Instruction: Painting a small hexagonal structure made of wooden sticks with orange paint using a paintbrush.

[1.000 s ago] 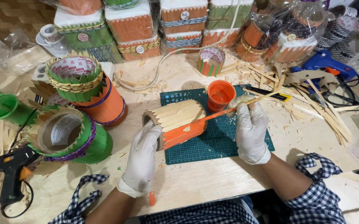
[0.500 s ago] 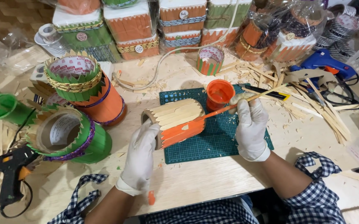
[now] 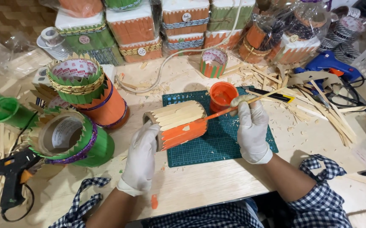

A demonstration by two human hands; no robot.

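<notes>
A: How far along is the painting?

B: The stick-covered cylinder (image 3: pixel 176 123) lies on its side on the green cutting mat (image 3: pixel 229 143) on the surface. Its lower sticks are orange; the upper ones are bare wood.

A: And the hands?

B: The left hand (image 3: pixel 143 158) is closed around the cylinder's near end. The right hand (image 3: pixel 250 126) pinches a paintbrush (image 3: pixel 217 115), its tip at the edge of the orange part. The orange paint cup (image 3: pixel 222 95) stands just behind.

A: So roughly half is left?

B: It seems so; the far side is hidden.
</notes>
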